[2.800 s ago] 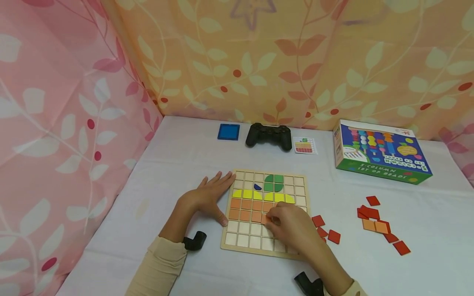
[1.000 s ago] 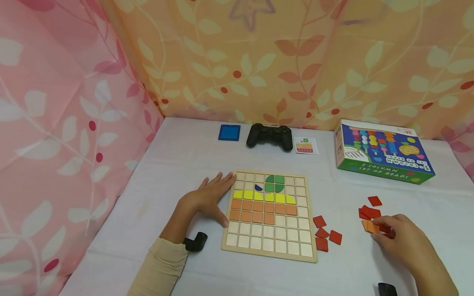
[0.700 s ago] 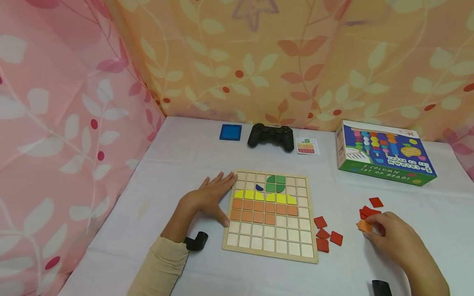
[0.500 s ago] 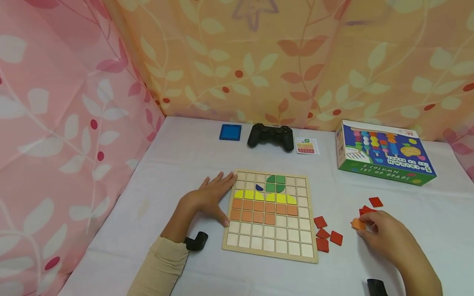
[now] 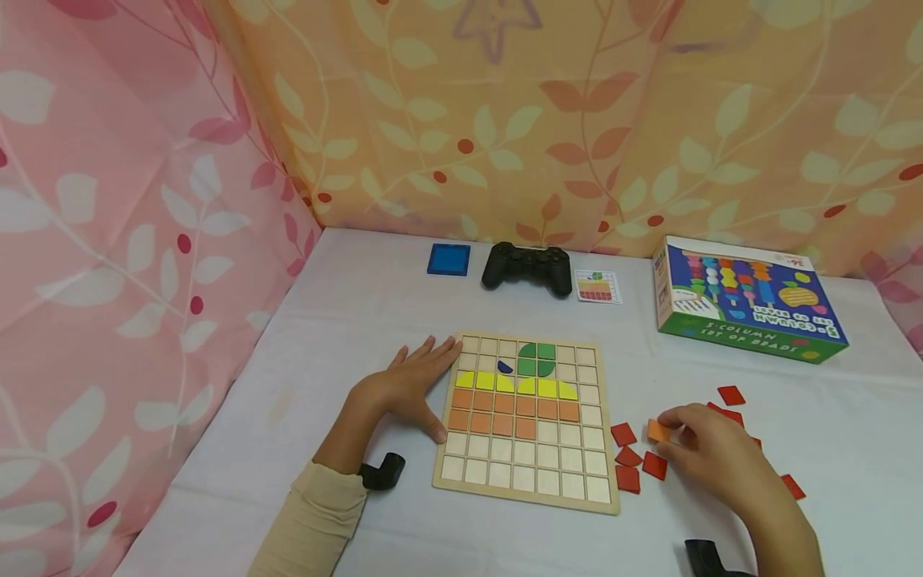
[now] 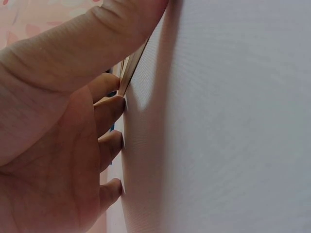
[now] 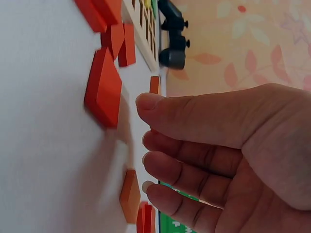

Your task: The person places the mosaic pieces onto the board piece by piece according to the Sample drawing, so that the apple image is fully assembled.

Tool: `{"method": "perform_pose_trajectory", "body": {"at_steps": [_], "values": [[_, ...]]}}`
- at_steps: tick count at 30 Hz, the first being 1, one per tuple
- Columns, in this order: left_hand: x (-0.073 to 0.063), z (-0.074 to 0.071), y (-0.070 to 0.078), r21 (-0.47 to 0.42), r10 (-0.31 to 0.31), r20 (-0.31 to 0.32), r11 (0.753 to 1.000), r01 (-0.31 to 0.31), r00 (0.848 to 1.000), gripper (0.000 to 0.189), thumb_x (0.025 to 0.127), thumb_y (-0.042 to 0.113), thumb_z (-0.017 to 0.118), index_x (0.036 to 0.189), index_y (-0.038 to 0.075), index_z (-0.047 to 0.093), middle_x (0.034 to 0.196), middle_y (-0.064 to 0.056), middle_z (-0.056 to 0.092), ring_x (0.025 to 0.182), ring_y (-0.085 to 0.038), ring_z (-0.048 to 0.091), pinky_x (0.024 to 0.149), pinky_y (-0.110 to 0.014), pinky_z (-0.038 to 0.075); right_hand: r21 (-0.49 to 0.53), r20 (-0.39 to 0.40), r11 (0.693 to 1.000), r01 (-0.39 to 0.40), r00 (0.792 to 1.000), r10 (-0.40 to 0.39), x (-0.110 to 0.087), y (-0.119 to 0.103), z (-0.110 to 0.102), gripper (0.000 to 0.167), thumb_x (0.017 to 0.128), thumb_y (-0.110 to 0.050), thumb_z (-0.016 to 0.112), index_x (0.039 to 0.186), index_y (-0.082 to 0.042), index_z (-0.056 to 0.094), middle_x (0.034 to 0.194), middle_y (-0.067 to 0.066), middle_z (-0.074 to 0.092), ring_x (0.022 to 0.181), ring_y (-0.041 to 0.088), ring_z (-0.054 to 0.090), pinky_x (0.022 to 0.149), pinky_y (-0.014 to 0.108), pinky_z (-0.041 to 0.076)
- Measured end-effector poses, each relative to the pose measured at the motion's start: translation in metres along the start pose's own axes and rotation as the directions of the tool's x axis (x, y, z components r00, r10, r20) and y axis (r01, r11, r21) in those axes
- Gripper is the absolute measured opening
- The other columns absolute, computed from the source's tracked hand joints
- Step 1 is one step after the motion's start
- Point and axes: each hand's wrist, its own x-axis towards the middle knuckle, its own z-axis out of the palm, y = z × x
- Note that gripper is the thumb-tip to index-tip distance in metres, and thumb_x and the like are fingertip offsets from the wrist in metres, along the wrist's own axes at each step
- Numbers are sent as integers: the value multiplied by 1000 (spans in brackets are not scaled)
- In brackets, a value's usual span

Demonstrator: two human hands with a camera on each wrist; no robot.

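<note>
My right hand is pinching one edge of an orange tile near some red tiles. I should be squeezing softly, while my spread left hand is steadying the board.

A small table corner screened off by fabric, homelike or playroom-like in feel, though what kind of room lies beyond cannot be told. A creased white cloth covers the top, with a pink leaf-print hanging at the left and a yellow-orange one (a purple star outline shows on it) behind. The wooden grid board, bead-set box and black game controller suggest play.
</note>
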Motion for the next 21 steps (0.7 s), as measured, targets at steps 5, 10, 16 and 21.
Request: {"method": "perform_pose_trajectory", "body": {"at_steps": [5, 10, 16, 21], "values": [[0, 0, -1, -7, 10, 4, 1000, -10, 1000, 139, 55, 52, 95, 163, 24, 13, 167, 3, 6, 153, -22, -5, 120, -52, -2, 7, 14, 1000, 20, 1000, -20, 3, -17, 5, 36, 78, -17, 86, 109, -3, 74, 98, 7, 67, 85, 23, 57, 70, 40, 56], [0, -1, -1, -11, 21, 8, 1000, -21, 1000, 140, 55, 52, 96, 163, 23, 12, 168, 3, 6, 153, -23, -5, 120, -52, -2, 9, 42, 999, 38, 998, -38, 8, -36, 14, 33, 79, -17, 86, 106, -5, 74, 92, 3, 65, 82, 21, 55, 70, 38, 55], [0, -1, -1, -9, 20, 10, 1000, -20, 1000, 140, 55, 52, 96, 163, 24, 11, 168, 3, 5, 153, -22, -5, 120, -52, -2, 16, 55, 992, 122, 991, -123, 11, -59, 26, 30, 79, -17, 87, 104, -8, 74, 87, -1, 59, 78, 17, 52, 66, 34, 49], [-1, -1, 0, -8, 20, 13, 1000, -19, 1000, 140, 55, 51, 96, 163, 23, 11, 168, 3, 5, 153, -23, -5, 120, -52, -2, 10, 43, 985, 170, 984, -170, 14, -78, 34, 27, 80, -18, 86, 102, -9, 74, 90, -2, 62, 79, 16, 52, 72, 36, 50]]}}
